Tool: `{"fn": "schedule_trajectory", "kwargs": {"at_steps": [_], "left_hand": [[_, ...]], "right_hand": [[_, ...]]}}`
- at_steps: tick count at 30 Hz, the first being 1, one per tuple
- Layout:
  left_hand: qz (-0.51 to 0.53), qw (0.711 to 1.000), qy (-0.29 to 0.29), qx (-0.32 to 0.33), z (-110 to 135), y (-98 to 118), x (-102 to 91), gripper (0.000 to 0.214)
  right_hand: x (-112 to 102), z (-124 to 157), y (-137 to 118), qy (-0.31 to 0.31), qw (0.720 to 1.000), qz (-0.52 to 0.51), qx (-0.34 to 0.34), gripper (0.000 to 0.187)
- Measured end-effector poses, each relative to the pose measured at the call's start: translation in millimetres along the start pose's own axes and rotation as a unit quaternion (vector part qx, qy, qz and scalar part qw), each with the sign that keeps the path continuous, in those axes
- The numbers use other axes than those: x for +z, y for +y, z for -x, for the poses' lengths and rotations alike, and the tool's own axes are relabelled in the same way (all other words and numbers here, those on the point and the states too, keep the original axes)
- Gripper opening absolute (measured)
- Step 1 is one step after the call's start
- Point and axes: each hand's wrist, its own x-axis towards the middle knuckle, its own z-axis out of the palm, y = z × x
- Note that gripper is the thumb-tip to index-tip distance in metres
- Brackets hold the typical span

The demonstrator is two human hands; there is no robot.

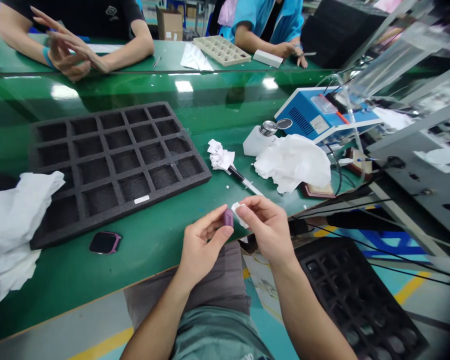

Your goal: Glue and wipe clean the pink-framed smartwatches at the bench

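My left hand [202, 245] pinches a small purple piece [228, 217] between thumb and fingers, just past the near edge of the green table [161, 240]. My right hand [266, 225] presses a small white wipe [238, 212] against that piece. A purple-rimmed black-faced piece [105, 242] lies on the table left of my hands. A black foam tray [112, 160] with several empty cells lies further left.
A crumpled wipe on a stick [225, 162], a white dispenser bottle [260, 137], a white cloth [292, 162] and a blue device [318, 117] sit ahead and right. White cloth [11, 220] lies far left. Two other people sit across. Another foam tray [356, 295] rests low right.
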Motion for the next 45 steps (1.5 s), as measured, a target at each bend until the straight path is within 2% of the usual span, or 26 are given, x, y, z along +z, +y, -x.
{"fn": "schedule_trajectory", "kwargs": {"at_steps": [5, 9, 12, 14, 17, 21, 25, 28, 31, 34, 35, 40, 45], "left_hand": [[0.016, 1.0, 0.019, -0.009, -1.1, -0.2, 0.7, 0.05], [-0.001, 1.0, 0.019, -0.006, -0.7, -2.3, 0.7, 0.049], [-0.009, 1.0, 0.014, -0.002, -0.2, -3.8, -0.1, 0.048], [-0.007, 1.0, 0.012, -0.003, -0.2, -4.8, -0.7, 0.049], [0.009, 1.0, 0.013, -0.004, -1.1, -6.3, -1.3, 0.053], [0.017, 1.0, 0.011, 0.0, -2.0, -8.2, -2.2, 0.055], [-0.037, 0.999, -0.011, 0.025, -0.3, -11.2, -5.2, 0.051], [-0.09, 0.994, -0.023, 0.064, 1.3, -13.8, -8.2, 0.05], [-0.097, 0.991, -0.033, 0.082, 1.8, -15.2, -10.0, 0.052], [-0.086, 0.993, -0.027, 0.081, 1.5, -15.9, -9.8, 0.052], [-0.085, 0.993, -0.026, 0.08, 1.3, -16.1, -9.6, 0.052], [-0.123, 0.988, -0.028, 0.088, 0.7, -17.5, -10.3, 0.051], [-0.167, 0.98, -0.012, 0.107, 0.6, -20.1, -12.2, 0.051]], "right_hand": [[1.8, 10.1, -0.1, -0.01, 0.999, 0.024, -0.022, 0.028], [-0.9, 13.7, -8.8, -0.04, 0.987, 0.122, -0.095, 0.015], [-2.1, 5.4, -14.1, -0.01, 0.969, 0.201, -0.144, 0.012], [-4.6, -1.5, -14.8, 0.022, 0.968, 0.209, -0.14, 0.012], [-9.9, -3.3, -13.9, 0.025, 0.979, 0.167, -0.111, 0.012], [-9.6, 11.0, -14.3, -0.026, 0.987, 0.119, -0.105, 0.01], [3.7, 13.4, -12.5, -0.068, 0.983, 0.128, -0.116, 0.008], [9.5, -3.3, -5.7, -0.045, 0.978, 0.157, -0.129, 0.01], [3.3, -19.5, 1.0, 0.006, 0.979, 0.156, -0.133, 0.009], [-7.9, -17.9, 0.9, 0.064, 0.985, 0.115, -0.114, 0.01], [-10.2, -13.3, -1.1, 0.065, 0.986, 0.108, -0.113, 0.011], [0.0, 3.4, -7.6, -0.069, 0.977, 0.14, -0.148, 0.009], [8.1, -22.4, 14.5, -0.031, 0.989, 0.115, -0.091, 0.011]]}}
